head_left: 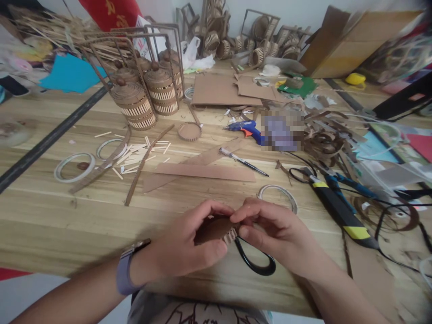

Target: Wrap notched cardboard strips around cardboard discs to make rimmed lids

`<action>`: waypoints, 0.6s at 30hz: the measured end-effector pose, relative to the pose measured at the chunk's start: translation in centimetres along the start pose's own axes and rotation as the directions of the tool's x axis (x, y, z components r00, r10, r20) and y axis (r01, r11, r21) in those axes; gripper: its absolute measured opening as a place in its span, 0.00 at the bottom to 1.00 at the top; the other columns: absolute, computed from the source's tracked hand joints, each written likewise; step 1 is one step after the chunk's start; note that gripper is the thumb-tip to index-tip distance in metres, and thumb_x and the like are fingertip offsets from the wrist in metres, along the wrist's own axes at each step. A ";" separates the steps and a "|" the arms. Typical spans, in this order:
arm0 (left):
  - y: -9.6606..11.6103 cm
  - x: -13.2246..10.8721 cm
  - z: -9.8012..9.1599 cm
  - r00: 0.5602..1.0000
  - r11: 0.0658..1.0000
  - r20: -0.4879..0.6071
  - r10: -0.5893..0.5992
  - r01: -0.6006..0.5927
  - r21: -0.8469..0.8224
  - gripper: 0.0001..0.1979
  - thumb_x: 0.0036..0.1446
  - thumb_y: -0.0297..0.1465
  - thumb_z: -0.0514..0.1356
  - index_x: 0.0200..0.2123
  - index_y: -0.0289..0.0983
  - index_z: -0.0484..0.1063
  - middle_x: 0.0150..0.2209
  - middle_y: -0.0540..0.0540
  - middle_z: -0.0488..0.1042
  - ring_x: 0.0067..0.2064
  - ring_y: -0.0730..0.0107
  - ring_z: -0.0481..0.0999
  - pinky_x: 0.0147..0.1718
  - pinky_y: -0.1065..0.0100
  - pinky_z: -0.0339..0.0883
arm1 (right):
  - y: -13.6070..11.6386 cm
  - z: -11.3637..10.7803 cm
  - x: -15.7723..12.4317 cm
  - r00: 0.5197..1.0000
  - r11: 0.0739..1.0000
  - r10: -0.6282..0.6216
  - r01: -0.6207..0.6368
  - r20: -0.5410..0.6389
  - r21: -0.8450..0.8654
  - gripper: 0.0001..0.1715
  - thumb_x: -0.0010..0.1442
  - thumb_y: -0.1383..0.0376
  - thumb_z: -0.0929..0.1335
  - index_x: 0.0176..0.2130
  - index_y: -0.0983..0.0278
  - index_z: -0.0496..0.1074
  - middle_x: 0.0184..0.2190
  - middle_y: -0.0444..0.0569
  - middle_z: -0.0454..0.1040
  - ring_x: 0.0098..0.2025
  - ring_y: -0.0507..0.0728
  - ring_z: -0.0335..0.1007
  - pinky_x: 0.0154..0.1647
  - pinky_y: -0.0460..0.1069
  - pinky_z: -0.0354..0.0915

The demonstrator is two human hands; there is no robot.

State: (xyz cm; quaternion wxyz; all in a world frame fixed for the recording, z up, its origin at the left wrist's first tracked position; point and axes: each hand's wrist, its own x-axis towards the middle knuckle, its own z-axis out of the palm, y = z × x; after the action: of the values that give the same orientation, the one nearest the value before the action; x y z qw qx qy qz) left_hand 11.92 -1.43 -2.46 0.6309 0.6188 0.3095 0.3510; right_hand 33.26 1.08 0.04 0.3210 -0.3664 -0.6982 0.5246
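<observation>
A round brown cardboard piece [214, 231] with a corrugated edge is held low in the middle of the head view. My left hand [199, 238] wraps round its left side, thumb along the near edge. At its right edge, the fingers of my right hand [266, 229] pinch the rim; part of the piece is hidden by them. A black looped handle [263, 269] shows below my right hand, and I cannot tell whether a finger touches it. Beyond my hands lie cardboard strips [205, 171] and a pen [243, 162].
Small pale sticks [133, 155] and tape rolls [74, 168] lie to the left. A blue glue gun [245, 128] rests near the centre, a black-and-yellow cutter [340, 211] to the right. Lidded round containers in frames [131, 105] stand at the back left, a cardboard box [351, 45] at the back right.
</observation>
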 end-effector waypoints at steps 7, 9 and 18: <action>-0.1 0.3 0.0 0.991 0.961 0.084 -0.108 0.126 -0.248 0.26 0.59 0.50 0.61 0.51 0.37 0.68 0.50 0.39 0.72 0.53 0.52 0.72 0.51 0.53 0.66 | 0.5 0.0 -0.1 0.984 0.980 -0.176 0.176 0.014 -0.094 0.09 0.57 0.71 0.71 0.39 0.60 0.75 0.24 0.39 0.67 0.26 0.49 0.66 0.28 0.45 0.63; 0.1 0.5 0.0 0.988 0.955 0.101 -0.119 0.142 -0.259 0.25 0.59 0.50 0.60 0.50 0.37 0.69 0.49 0.39 0.73 0.52 0.53 0.72 0.50 0.53 0.66 | 0.5 0.1 -0.1 0.979 0.968 -0.206 0.204 0.007 -0.143 0.08 0.56 0.70 0.71 0.38 0.60 0.75 0.23 0.39 0.67 0.25 0.48 0.66 0.27 0.44 0.62; 0.4 0.7 -0.2 0.990 0.992 0.100 -0.101 0.108 -0.069 0.17 0.57 0.34 0.58 0.49 0.37 0.68 0.50 0.40 0.75 0.52 0.55 0.74 0.52 0.53 0.67 | 0.7 0.2 -0.2 0.968 0.935 -0.248 0.251 0.046 -0.251 0.05 0.57 0.69 0.71 0.36 0.59 0.74 0.23 0.40 0.66 0.25 0.49 0.65 0.25 0.44 0.62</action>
State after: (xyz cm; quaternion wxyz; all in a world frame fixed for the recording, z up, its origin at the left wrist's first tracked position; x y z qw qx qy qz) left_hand 12.17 -0.75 -2.07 0.6854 0.5941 0.2974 0.2982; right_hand 33.32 0.99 -0.70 0.3306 -0.3097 -0.8028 0.3878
